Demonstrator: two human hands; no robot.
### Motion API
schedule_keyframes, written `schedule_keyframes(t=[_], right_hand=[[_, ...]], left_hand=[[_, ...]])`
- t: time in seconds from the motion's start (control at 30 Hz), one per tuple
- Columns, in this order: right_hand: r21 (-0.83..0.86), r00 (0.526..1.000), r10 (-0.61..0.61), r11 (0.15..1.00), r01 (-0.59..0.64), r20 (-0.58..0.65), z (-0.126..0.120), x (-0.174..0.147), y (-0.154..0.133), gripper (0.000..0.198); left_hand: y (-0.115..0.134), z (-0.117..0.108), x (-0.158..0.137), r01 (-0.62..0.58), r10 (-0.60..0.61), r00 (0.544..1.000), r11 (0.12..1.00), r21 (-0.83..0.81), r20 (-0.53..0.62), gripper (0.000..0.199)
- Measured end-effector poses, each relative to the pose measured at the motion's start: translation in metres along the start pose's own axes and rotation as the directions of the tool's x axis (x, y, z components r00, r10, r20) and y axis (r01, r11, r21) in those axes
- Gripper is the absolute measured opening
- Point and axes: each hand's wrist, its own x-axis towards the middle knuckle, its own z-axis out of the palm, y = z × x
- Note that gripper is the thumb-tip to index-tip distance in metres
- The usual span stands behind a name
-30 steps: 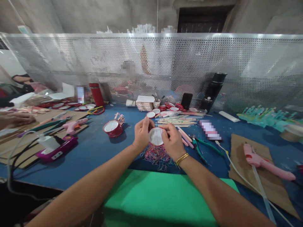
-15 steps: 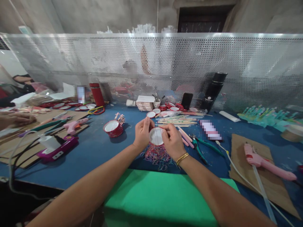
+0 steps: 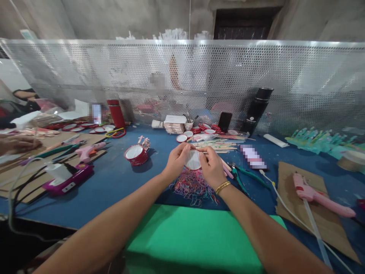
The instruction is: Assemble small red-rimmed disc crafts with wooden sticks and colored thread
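Observation:
Between both hands is a small round white disc with a red rim point(image 3: 193, 160), held up off the table. My left hand point(image 3: 178, 160) is closed on its left edge, with the thumb on top. My right hand point(image 3: 212, 165), with a gold bracelet at the wrist, pinches the right edge. Fingers cover part of the rim. Just below lies a tangle of multicoloured thread point(image 3: 194, 186). To the left stands a stack of similar red-rimmed discs point(image 3: 135, 155), with several small sticks behind it. More red-rimmed discs point(image 3: 181, 138) lie beyond my hands.
Thin sticks point(image 3: 213, 145), teal-handled pliers point(image 3: 251, 176) and a phone point(image 3: 253, 156) lie right of centre. A pink glue gun point(image 3: 322, 196) rests on cardboard point(image 3: 302, 171). A purple power strip point(image 3: 68, 182) and another person's hand point(image 3: 19, 144) are at left. Perforated metal screen point(image 3: 128, 76) behind.
Both hands have shifted slightly right and up with the disc. My left fingers now reach further across its top edge. More of the thread tangle shows below.

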Motion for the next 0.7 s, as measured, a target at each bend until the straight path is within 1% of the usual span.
schedule_keyframes(t=[0.07, 0.13, 0.2, 0.23, 0.27, 0.3, 0.4, 0.47, 0.7], right_hand=[[0.053, 0.999, -0.009, 0.999, 0.007, 0.031, -0.002, 0.002, 0.002, 0.025], [0.141, 0.992, 0.023, 0.989, -0.041, 0.125, -0.005, 0.003, 0.004, 0.029], [0.221, 0.962, 0.070, 0.966, -0.131, 0.264, -0.008, 0.006, 0.005, 0.033], [0.238, 0.947, 0.079, 0.958, -0.158, 0.311, -0.011, 0.007, 0.005, 0.034], [0.237, 0.941, 0.076, 0.958, -0.160, 0.330, -0.013, 0.009, 0.005, 0.034], [0.219, 0.945, 0.065, 0.965, -0.141, 0.321, -0.015, 0.011, 0.005, 0.032], [0.120, 0.971, 0.035, 0.991, -0.065, 0.237, -0.021, 0.015, 0.005, 0.031], [0.091, 0.977, 0.043, 0.994, -0.063, 0.207, -0.022, 0.017, 0.005, 0.032], [0.168, 0.984, 0.076, 0.980, -0.104, 0.163, -0.017, 0.015, 0.007, 0.029]], left_hand=[[-0.002, 0.000, 0.001, 0.011, -0.012, 0.999, 0.999, 0.043, 0.030, 0.038], [-0.005, -0.002, 0.002, 0.015, -0.017, 0.999, 0.997, 0.074, 0.027, 0.034], [-0.007, -0.005, 0.004, 0.028, -0.030, 0.999, 0.997, 0.074, 0.023, 0.032], [-0.007, -0.006, 0.005, 0.033, -0.035, 0.999, 0.997, 0.071, 0.029, 0.031], [-0.007, -0.007, 0.005, 0.034, -0.036, 0.999, 0.997, 0.071, 0.037, 0.031], [-0.007, -0.008, 0.005, 0.028, -0.032, 0.998, 0.997, 0.078, 0.047, 0.030], [-0.005, -0.009, 0.005, -0.023, 0.013, 0.997, 0.990, 0.137, 0.073, 0.026], [-0.004, -0.008, 0.005, -0.058, 0.043, 0.995, 0.981, 0.186, 0.088, 0.024], [-0.003, -0.010, 0.004, -0.122, 0.087, 0.986, 0.957, 0.263, 0.142, 0.023]])
